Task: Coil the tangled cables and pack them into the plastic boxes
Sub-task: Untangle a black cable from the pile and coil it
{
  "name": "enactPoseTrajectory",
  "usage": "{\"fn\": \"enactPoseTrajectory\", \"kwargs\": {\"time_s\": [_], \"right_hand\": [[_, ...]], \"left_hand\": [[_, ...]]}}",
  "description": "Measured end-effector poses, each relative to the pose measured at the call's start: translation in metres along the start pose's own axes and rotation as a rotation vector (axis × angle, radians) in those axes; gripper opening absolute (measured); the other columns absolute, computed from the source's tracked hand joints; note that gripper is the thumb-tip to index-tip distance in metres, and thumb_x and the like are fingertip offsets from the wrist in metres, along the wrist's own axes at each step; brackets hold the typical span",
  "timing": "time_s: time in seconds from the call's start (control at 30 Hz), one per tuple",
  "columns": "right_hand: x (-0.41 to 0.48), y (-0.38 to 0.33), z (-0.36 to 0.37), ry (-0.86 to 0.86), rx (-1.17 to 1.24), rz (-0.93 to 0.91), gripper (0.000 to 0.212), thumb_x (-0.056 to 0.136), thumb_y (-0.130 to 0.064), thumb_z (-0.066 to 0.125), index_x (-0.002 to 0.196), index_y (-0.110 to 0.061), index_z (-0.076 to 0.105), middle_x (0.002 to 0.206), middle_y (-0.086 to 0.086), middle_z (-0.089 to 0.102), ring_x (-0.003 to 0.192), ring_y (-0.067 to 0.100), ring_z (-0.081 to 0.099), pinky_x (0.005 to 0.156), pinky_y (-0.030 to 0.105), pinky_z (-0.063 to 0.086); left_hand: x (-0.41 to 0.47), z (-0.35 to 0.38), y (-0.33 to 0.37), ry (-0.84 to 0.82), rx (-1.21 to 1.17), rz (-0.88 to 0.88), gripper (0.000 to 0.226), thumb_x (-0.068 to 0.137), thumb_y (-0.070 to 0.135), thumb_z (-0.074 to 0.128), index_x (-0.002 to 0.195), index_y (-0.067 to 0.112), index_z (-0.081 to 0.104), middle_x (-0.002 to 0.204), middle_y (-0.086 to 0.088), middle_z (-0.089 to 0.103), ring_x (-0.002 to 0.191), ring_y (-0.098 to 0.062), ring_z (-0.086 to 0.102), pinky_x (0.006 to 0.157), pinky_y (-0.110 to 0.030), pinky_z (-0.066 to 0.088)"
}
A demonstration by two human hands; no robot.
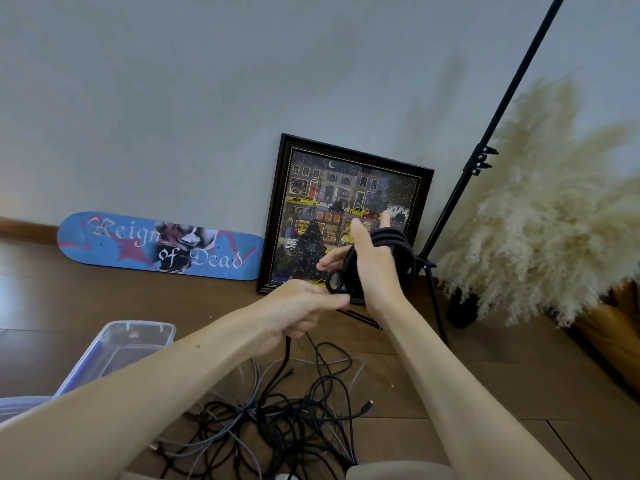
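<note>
2 hands work close together: the right hand, fingers straight, carries a black cable looped round its palm, while the left hand just beside it grips the trailing length. Tangled cables lie below both hands; a plastic box sits left of them.

Only one legible text.

Skateboard deck, blue, on its edge on the floor, leaning on the wall: "Reign of Dead", white blackletter script, three words running along the deck's length.
- "Reign": left part of the deck, on the blue ground, partly over a pink star.
- "of": lower, mid-deck, on a dark patch of the printed graphic.
- "Dead": right of "of", on blue and pink.

Framed picture, street scene, just right of the deck: shop fronts and a white van carry small marks, too small to read.
</note>
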State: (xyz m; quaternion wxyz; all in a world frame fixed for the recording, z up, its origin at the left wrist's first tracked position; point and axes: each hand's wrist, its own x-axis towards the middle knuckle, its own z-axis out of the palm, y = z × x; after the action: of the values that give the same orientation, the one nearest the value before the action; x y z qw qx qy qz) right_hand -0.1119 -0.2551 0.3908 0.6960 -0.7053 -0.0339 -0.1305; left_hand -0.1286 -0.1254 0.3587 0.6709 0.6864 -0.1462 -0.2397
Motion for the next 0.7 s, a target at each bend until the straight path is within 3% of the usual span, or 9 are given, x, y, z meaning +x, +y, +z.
{"fn": "enactPoseTrajectory", "kwargs": {"time_s": [0.13, 0.2, 0.23, 0.27, 0.3, 0.4, 0.53, 0.6, 0.7], "right_hand": [[-0.003, -0.002, 0.005, -0.046, -0.246, -0.063, 0.076, 0.101, -0.03, 0.046, 0.154, -0.025, -0.009, 0.06, 0.006, 0.062, 0.052, 0.014, 0.064, 0.051, 0.022, 0.05], [-0.004, -0.006, 0.007, -0.043, -0.319, -0.082, 0.07, 0.101, -0.029, 0.047, 0.155, -0.021, 0.003, 0.079, 0.005, 0.063, 0.088, 0.004, 0.063, 0.058, 0.021, 0.049], [-0.007, -0.009, 0.008, -0.056, -0.365, -0.096, 0.069, 0.1, -0.03, 0.047, 0.155, -0.019, 0.007, 0.11, 0.003, 0.058, 0.085, 0.022, 0.065, 0.066, 0.03, 0.048], [-0.008, -0.009, 0.009, -0.065, -0.39, -0.104, 0.068, 0.1, -0.029, 0.048, 0.155, -0.018, 0.009, 0.087, -0.004, 0.031, 0.073, 0.029, 0.055, 0.072, 0.036, 0.044], [-0.008, -0.01, 0.01, -0.066, -0.406, -0.107, 0.066, 0.101, -0.028, 0.048, 0.154, -0.016, 0.012, 0.116, 0.002, 0.044, 0.094, 0.03, 0.049, 0.076, 0.035, 0.04], [-0.003, -0.008, 0.009, -0.071, -0.444, -0.103, 0.063, 0.1, -0.033, 0.047, 0.153, -0.016, 0.019, 0.131, 0.007, 0.055, 0.109, 0.015, 0.049, 0.078, 0.012, 0.039], [0.001, 0.001, 0.004, -0.088, -0.59, -0.051, 0.063, 0.097, -0.05, 0.042, 0.152, -0.027, 0.022, 0.153, -0.011, 0.032, 0.138, 0.015, 0.035, 0.107, 0.032, 0.028], [0.001, 0.006, 0.004, -0.105, -0.568, -0.025, 0.062, 0.096, -0.055, 0.039, 0.151, -0.03, 0.024, 0.156, -0.014, 0.027, 0.14, 0.014, 0.033, 0.11, 0.035, 0.027], [0.002, 0.005, 0.003, -0.085, -0.562, 0.006, 0.056, 0.097, -0.056, 0.037, 0.147, -0.032, 0.031, 0.128, -0.012, 0.056, 0.114, 0.006, 0.053, 0.101, 0.032, 0.034]], "left_hand": [[-0.004, -0.002, -0.003, 0.02, 0.049, 0.077, 0.04, 0.093, 0.031, 0.055, 0.057, 0.024, 0.071, 0.043, 0.007, 0.024, 0.039, -0.008, 0.015, 0.044, -0.023, 0.01], [-0.004, -0.002, -0.003, 0.01, 0.038, 0.124, 0.031, 0.094, 0.032, 0.053, 0.079, 0.016, 0.074, 0.042, 0.006, 0.026, 0.038, -0.008, 0.019, 0.042, -0.02, 0.016], [-0.003, -0.004, -0.004, 0.004, 0.032, 0.141, 0.031, 0.094, 0.032, 0.053, 0.084, 0.011, 0.073, 0.042, 0.006, 0.028, 0.038, -0.008, 0.022, 0.042, -0.018, 0.022], [-0.003, -0.005, -0.004, -0.006, 0.025, 0.148, 0.031, 0.093, 0.032, 0.054, 0.085, 0.01, 0.073, 0.043, 0.005, 0.03, 0.04, -0.008, 0.027, 0.044, -0.016, 0.027], [-0.003, -0.005, -0.004, -0.022, 0.014, 0.149, 0.03, 0.091, 0.033, 0.055, 0.083, 0.01, 0.073, 0.045, 0.005, 0.032, 0.042, -0.008, 0.031, 0.047, -0.015, 0.032], [-0.004, -0.008, -0.001, -0.087, -0.092, 0.102, 0.03, 0.083, 0.037, 0.056, 0.072, 0.013, 0.069, 0.048, 0.005, 0.034, 0.045, -0.008, 0.034, 0.049, -0.017, 0.032], [-0.004, -0.019, 0.008, -0.029, 0.33, 0.181, 0.028, 0.092, 0.033, 0.055, 0.073, 0.016, 0.067, 0.049, 0.005, 0.04, 0.042, -0.005, 0.031, 0.044, -0.015, 0.027], [-0.004, -0.018, 0.009, 0.084, 0.467, 0.326, 0.012, 0.087, 0.024, 0.066, 0.085, 0.014, 0.071, 0.049, 0.011, 0.051, 0.045, 0.001, 0.039, 0.05, -0.01, 0.03], [-0.007, -0.007, 0.008, 0.126, 0.49, 0.447, 0.007, 0.088, 0.015, 0.065, 0.09, 0.013, 0.071, 0.056, 0.016, 0.063, 0.053, 0.004, 0.053, 0.058, -0.01, 0.038]]}}
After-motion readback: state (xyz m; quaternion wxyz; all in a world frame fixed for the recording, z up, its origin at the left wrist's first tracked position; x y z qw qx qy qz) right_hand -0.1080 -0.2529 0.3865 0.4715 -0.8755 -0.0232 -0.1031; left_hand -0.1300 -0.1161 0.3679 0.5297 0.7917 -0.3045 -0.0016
